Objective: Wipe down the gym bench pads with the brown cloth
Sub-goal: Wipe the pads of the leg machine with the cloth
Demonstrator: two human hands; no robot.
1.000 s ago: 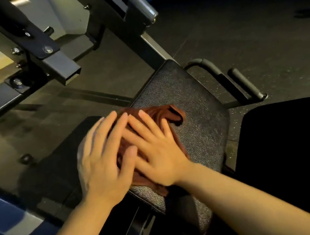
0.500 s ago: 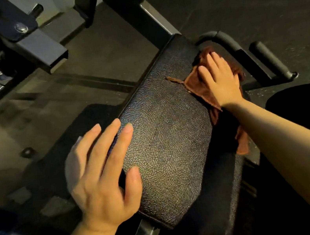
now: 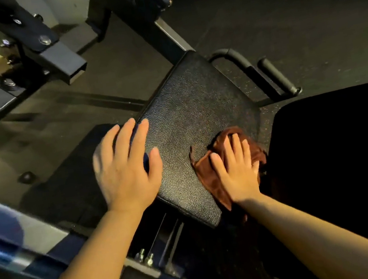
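Note:
A black textured bench pad [image 3: 195, 117] fills the middle of the head view, slanting from upper right to lower left. The brown cloth [image 3: 209, 176] lies bunched on the pad's near right edge. My right hand [image 3: 237, 169] presses flat on the cloth with straight fingers. My left hand [image 3: 126, 169] rests with spread fingers on the pad's left edge, the thumb lying on the pad surface. Part of the cloth hangs over the pad's right side, below my right wrist.
Dark steel frame beams [image 3: 57, 55] cross the upper left above the pad. A padded handle [image 3: 275, 76] and a curved bar [image 3: 238, 61] stick out right of the pad. A second black pad [image 3: 353, 158] lies at right. A blue-grey frame rail [image 3: 12, 243] runs along the lower left.
My right hand has dragged the cloth from the pad's far right corner back along the right edge toward me. The left hand has stayed on the left edge.

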